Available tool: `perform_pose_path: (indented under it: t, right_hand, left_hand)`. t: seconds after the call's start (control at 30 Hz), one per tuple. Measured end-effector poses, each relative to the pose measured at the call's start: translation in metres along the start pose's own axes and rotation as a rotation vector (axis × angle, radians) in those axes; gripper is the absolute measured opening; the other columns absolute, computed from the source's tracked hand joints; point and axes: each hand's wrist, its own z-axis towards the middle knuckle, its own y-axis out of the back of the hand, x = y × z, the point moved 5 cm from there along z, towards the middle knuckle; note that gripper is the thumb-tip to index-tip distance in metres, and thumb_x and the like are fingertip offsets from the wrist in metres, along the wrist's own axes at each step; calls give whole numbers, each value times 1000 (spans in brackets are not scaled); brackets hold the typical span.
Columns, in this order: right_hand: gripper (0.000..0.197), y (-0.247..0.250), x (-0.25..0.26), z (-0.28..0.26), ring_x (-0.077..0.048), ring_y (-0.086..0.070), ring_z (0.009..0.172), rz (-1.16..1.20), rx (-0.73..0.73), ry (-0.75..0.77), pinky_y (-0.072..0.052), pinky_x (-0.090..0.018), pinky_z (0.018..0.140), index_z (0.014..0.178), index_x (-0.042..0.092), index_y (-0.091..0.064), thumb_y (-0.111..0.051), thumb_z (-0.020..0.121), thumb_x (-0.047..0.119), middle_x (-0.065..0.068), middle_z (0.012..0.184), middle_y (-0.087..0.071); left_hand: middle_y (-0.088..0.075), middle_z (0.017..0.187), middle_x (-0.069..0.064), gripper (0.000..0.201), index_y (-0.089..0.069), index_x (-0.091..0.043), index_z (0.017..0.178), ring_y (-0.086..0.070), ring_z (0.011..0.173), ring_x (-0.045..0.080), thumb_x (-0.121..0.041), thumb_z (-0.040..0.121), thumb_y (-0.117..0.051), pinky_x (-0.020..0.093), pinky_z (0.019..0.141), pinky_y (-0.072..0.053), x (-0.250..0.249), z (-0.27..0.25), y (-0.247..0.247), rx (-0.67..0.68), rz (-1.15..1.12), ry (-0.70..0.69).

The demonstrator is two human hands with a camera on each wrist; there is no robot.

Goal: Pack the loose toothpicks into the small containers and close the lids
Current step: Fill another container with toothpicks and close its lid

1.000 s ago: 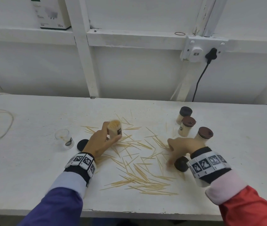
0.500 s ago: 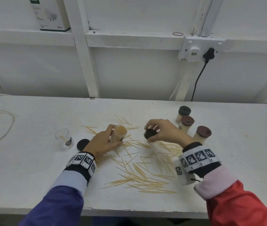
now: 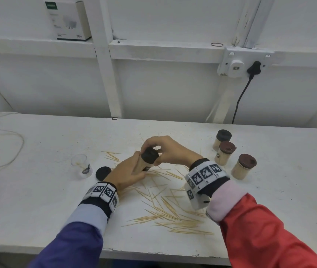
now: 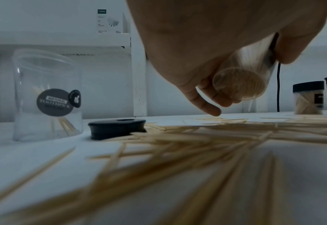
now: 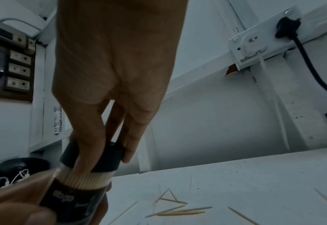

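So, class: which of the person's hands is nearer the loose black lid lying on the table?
Left. The left hand is just beside the loose black lid; the right hand is farther off, beyond the left.

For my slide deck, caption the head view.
Right hand fits black lid onto the container in the left hand above loose toothpicks.

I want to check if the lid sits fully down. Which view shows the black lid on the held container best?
The right wrist view: the black lid is close, with toothpick tips visible below it. The head view shows it from above; in the left wrist view it is hidden.
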Motion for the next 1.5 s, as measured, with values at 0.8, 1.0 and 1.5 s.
perform_pose_path:
  t: [0.8,1.0,1.5]
  right_hand:
    - [33,-16,-18,3,-21,-69,62,117,-12,-256,-57,-31,65,104,11,-61,-76,80,27,-11,82,-69]
    - [47,-14,-7,-2,-18,-62,85,-86,20,-49,-53,-25,71,107,23,-60,-82,68,7,2,98,-62]
    - [39,-19,-17,-5,-16,-62,92,173,-76,-179,-55,-25,63,116,31,-61,-74,81,40,4,113,-60]
  left_hand:
    - [-60,83,-4,46,-39,-23,109,-60,71,14,-18,77,-72,23,55,-41,5,8,5,-97,85,41]
    - [-60,80,-3,46,-43,-20,108,-59,70,15,-17,73,-71,25,56,-44,4,10,1,-52,102,25]
    - [-62,82,-2,46,-46,-20,111,-60,73,20,-29,73,-69,31,61,-45,1,9,4,-116,172,67]
